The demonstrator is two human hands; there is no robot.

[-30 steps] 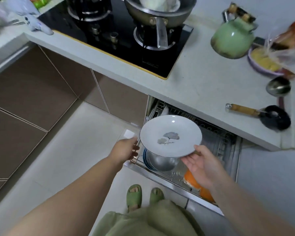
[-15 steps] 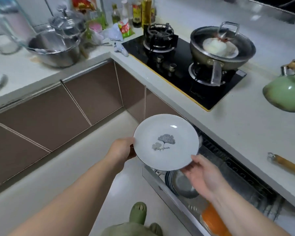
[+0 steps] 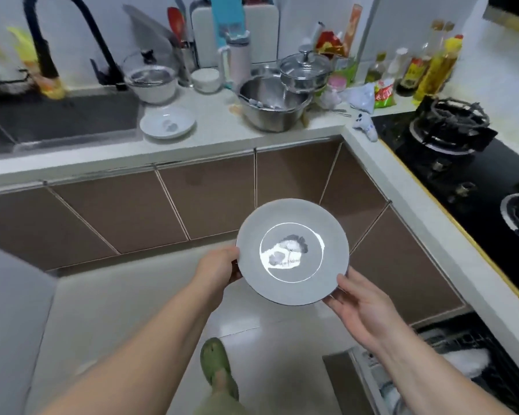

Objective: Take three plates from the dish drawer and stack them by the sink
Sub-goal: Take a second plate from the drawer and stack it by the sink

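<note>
Plate (image 3: 292, 252), round, face-up, tilted slightly toward the camera, gripped at opposite rims by both hands (image 3: 219, 269) (image 3: 355, 304).

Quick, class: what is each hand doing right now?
Left hand: closed on the plate, gripping its left rim.
Right hand: holding the same plate at its lower right rim.

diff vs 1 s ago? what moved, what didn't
The plate, carried by left hand and right hand, moved away from the open dish drawer toward the sink, where another plate already sits. Unchanged: two-handed grip, drawer open.
</note>
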